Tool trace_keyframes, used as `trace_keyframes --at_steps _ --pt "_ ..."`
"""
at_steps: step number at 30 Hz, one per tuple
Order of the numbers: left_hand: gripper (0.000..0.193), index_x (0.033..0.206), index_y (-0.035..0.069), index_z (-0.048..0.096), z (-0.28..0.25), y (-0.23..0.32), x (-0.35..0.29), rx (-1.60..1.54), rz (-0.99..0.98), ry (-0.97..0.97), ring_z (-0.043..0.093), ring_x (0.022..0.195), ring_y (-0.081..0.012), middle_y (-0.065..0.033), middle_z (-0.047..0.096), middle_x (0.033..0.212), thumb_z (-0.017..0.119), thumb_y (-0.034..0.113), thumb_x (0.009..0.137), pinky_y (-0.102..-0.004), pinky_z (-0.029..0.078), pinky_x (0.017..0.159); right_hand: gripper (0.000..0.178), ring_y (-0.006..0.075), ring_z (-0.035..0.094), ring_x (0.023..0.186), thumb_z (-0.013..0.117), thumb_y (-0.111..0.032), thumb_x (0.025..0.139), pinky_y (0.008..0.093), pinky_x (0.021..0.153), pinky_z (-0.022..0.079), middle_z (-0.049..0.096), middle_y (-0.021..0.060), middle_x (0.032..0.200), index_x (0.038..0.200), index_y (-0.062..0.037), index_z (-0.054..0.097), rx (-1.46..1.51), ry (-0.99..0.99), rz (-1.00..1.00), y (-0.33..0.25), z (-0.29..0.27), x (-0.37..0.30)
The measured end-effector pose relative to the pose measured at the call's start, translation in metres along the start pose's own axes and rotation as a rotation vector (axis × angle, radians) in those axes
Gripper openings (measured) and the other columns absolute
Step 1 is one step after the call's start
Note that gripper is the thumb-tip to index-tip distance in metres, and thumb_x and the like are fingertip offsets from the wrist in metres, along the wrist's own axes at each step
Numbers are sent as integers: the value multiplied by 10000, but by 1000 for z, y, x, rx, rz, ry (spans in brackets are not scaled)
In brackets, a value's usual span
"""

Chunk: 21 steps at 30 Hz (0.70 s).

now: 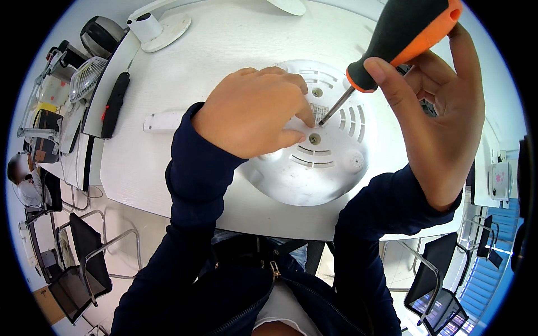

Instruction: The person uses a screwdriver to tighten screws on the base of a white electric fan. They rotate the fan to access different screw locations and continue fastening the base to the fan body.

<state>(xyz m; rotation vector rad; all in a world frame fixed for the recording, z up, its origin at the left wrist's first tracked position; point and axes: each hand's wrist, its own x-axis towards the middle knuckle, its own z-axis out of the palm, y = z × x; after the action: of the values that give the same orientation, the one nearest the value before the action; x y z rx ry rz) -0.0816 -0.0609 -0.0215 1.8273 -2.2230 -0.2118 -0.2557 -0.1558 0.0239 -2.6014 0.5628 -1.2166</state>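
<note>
A round, whitish appliance base (pixel 280 187) lies on the white table with its slotted underside facing up. My right hand (pixel 443 112) grips a black-and-orange screwdriver (pixel 386 50) between thumb and fingers, with the handle raised and the shaft slanting down to the left. Its tip meets or hovers just above the base, near a recessed hole (pixel 315 139) with a screw-like metal centre. My left hand (pixel 258 112) is over the left part of the base, thumb and index finger apart beside the tip and that hole. I see nothing held in it. A second recessed hole (pixel 317 92) lies farther back.
A black tool with red marks (pixel 115 106) lies at the table's left edge. A white strip-shaped part (pixel 162 121) is partly behind my left sleeve. A white stand (pixel 162 33) is at the far left. Black chairs (pixel 84 252) flank the table, and a person sits far left.
</note>
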Motion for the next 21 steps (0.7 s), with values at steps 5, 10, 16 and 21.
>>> trace_keyframes --at_steps 5,10,16,21 --pt "232 942 166 716 2 -3 -3 14 45 33 521 1075 -294 -120 574 1158 655 271 744 -381 401 914 692 170 661 609 690 15 702 180 404 447 623 160 810 1256 72 277 -157 -32 15 -43 8 15" --pt "256 964 169 707 1 -1 -4 -10 37 3 520 1071 -296 -123 571 1154 657 285 742 -384 394 918 561 117 610 562 754 -185 740 254 640 497 669 112 729 1189 6 476 -51 -40 -111 10 -3 -3" --pt "256 963 172 708 3 -2 -6 3 38 31 523 1067 -292 -117 572 1153 666 284 736 -382 399 911 558 179 665 675 766 -245 731 323 736 523 683 129 790 1163 -14 498 -83 -26 -59 12 -10 -4" --pt "248 954 174 711 4 -1 -5 -2 40 47 525 1073 -287 -112 575 1156 676 268 728 -377 403 906 589 232 680 764 774 -312 717 365 800 521 684 141 827 1161 -35 504 -38 66 -13 10 -10 -4"
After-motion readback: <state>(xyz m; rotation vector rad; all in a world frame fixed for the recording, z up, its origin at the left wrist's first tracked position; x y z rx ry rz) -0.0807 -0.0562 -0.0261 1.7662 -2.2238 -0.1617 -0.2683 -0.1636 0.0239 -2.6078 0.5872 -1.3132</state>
